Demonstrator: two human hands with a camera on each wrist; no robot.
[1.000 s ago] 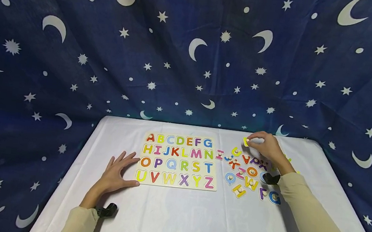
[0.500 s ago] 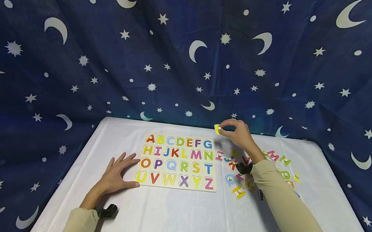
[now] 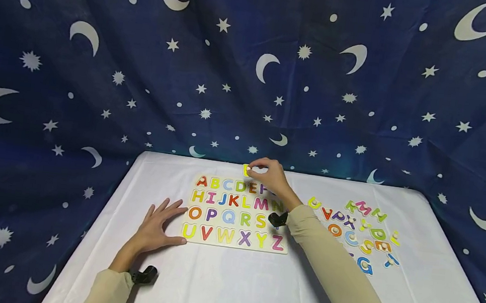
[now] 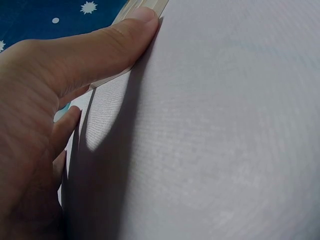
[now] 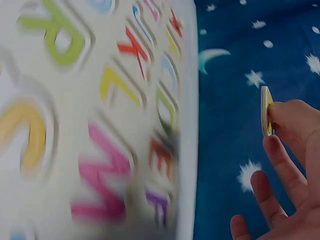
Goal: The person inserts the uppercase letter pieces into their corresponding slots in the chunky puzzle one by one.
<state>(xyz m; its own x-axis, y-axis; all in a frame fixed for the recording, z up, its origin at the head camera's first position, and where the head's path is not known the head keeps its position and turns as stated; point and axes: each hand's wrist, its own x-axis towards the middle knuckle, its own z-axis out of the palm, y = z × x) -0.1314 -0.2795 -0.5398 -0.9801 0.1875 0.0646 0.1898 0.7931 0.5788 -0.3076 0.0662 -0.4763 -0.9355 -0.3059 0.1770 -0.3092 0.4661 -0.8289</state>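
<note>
My left hand (image 3: 150,233) lies spread at the left side of an alphabet puzzle board (image 3: 236,226). Its thumb (image 4: 110,50) touches the board's lower left corner, and the fingertips reach the left edge. Above the top row, my right hand (image 3: 273,179) pinches a yellow letter piece (image 3: 246,171) between thumb and fingertips. The right wrist view shows that yellow piece (image 5: 265,112) nearly edge-on, held off the board; its letter cannot be read. The right forearm covers part of the board's right side, including the G and T spots.
Loose knobbed letter pieces lie right of the board, among them an orange O (image 3: 334,230), a blue G (image 3: 365,265) and a green N (image 3: 379,215). The right sleeve (image 3: 334,262) hides others. A starry blue curtain (image 3: 234,70) stands behind the white table (image 3: 227,289).
My right hand has carried the yellow letter piece left, from above the loose pieces to behind the board's top row. The left hand has stayed at the board; the head view has shifted slightly.
</note>
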